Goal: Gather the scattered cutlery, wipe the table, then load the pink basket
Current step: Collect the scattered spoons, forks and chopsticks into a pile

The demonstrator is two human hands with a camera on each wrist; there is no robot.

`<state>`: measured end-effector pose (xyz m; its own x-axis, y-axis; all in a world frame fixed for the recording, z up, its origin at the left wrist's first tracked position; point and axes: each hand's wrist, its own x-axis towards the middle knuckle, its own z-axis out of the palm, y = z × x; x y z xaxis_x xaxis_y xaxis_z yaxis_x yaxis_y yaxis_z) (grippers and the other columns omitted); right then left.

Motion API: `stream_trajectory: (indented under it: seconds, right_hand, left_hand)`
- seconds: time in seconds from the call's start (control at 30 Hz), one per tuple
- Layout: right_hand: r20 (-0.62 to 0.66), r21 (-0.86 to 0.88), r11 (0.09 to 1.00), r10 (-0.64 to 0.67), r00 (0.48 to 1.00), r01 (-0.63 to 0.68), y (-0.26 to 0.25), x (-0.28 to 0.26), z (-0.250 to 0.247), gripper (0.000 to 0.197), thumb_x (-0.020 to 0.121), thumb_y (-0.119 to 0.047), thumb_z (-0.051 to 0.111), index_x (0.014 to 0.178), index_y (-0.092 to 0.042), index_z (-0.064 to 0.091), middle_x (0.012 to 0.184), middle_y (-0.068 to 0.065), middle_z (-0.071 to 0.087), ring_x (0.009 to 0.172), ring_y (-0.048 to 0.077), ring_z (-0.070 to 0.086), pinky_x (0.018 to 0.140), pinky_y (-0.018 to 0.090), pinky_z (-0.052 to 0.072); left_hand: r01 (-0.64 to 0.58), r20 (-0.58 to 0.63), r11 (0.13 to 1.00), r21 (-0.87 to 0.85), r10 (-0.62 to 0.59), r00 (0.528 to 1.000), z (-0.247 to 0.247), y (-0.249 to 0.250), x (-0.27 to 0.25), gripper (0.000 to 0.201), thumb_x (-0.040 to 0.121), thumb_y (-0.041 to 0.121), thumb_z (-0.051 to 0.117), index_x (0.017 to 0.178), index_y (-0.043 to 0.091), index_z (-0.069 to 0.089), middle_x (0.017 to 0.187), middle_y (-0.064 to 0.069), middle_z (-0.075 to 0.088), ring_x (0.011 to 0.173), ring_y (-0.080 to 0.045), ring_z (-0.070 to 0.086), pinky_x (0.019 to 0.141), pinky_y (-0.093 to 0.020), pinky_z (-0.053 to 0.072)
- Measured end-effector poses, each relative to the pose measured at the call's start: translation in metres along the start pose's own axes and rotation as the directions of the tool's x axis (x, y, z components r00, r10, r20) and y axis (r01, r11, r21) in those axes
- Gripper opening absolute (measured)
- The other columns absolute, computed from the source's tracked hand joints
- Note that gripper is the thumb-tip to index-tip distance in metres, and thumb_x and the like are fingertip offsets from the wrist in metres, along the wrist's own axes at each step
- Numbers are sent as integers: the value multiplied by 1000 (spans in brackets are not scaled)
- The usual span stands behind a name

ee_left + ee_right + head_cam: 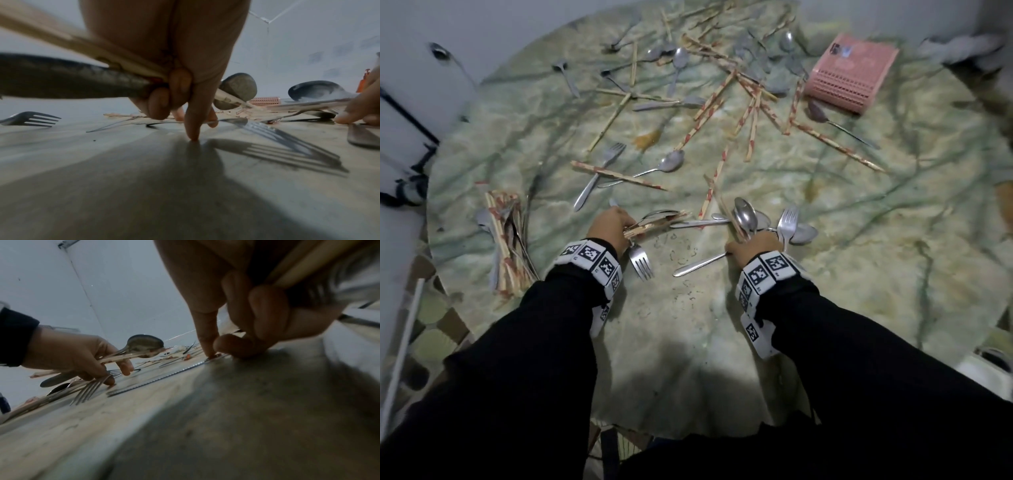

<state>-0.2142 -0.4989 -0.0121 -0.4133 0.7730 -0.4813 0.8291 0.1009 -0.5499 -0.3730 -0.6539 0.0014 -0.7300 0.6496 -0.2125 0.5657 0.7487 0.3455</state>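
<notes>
My left hand (616, 228) grips a bundle of paper-wrapped chopsticks and a spoon (659, 216). Its lower fingers touch the handle of a fork (641, 263) lying on the table, seen close in the left wrist view as the fork (283, 139). My right hand (748, 245) holds several spoons, a fork (787, 222) and chopsticks upright, while its thumb and forefinger pinch the end of a serrated knife (156, 379) flat on the table. The pink basket (851, 73) lies at the far right, away from both hands.
Many spoons, forks and wrapped chopsticks (722, 89) lie scattered across the middle and far side of the round marbled table (859, 240). A gathered pile of cutlery (503, 240) sits at the left edge. Orange stains (645, 138) mark the tabletop.
</notes>
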Motion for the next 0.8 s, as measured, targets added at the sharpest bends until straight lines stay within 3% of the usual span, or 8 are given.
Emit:
stream_trajectory:
  seconds: [0.07, 0.2, 0.37, 0.47, 0.57, 0.67, 0.8]
  right_hand:
    - [11, -48, 999, -8, 1000, 9, -1, 1, 0, 22, 82, -24, 64, 83, -3, 60, 66, 4, 50, 60, 19, 50, 62, 28, 45]
    - [24, -47, 999, 11, 1000, -9, -1, 3, 1, 24, 78, -23, 68, 69, -6, 52, 59, 2, 46, 50, 13, 43, 44, 22, 34]
    - [-7, -45, 998, -35, 999, 35, 2, 0, 2, 20, 78, -18, 67, 70, -7, 52, 60, 1, 47, 49, 12, 42, 43, 20, 31]
    - [-11, -32, 997, -74, 997, 74, 4, -2, 3, 18, 79, -16, 65, 72, -7, 52, 66, 3, 50, 55, 17, 48, 48, 23, 34]
    - [-6, -68, 993, -96, 995, 96, 3, -4, 3, 16, 81, -18, 63, 86, -2, 58, 73, 6, 52, 68, 23, 51, 60, 27, 38]
    - [15, -127, 986, -105, 994, 106, 2, -8, 0, 14, 85, -16, 57, 83, -3, 55, 67, 5, 46, 70, 24, 48, 60, 27, 35]
    - [42, -116, 988, -99, 994, 104, 0, -6, -6, 22, 89, -17, 52, 93, 3, 61, 85, 13, 54, 78, 27, 51, 64, 27, 35]
  left_hand:
    - [-7, 26, 1000, 19, 6, 1000, 0, -2, 2, 22, 71, -2, 72, 93, 4, 74, 102, -16, 66, 97, -31, 60, 76, -23, 37]
    - [8, 43, 1000, 15, -9, 999, 0, -5, 3, 13, 75, 3, 71, 87, 5, 75, 101, -15, 66, 95, -29, 60, 81, -25, 41]
    - [27, 11, 999, -25, -27, 1000, 3, -3, 2, 10, 76, 8, 72, 85, 9, 75, 90, -12, 68, 85, -26, 61, 71, -23, 41]
    - [66, 4, 993, -97, -66, 998, 6, -2, 1, 8, 75, 12, 73, 83, 12, 74, 81, -10, 68, 76, -23, 60, 69, -25, 43]
    - [85, 21, 983, -166, -83, 996, 7, -3, 3, 9, 75, 13, 74, 83, 12, 72, 79, -12, 69, 78, -27, 62, 72, -31, 47]
    - [46, 34, 974, -223, -39, 999, 3, -1, 8, 13, 76, 13, 74, 87, 7, 70, 81, -12, 67, 77, -24, 59, 72, -28, 41]
    - [-11, -1, 959, -282, 11, 1000, -2, 8, 12, 14, 79, 13, 72, 88, 3, 70, 77, -12, 63, 74, -21, 54, 68, -25, 35]
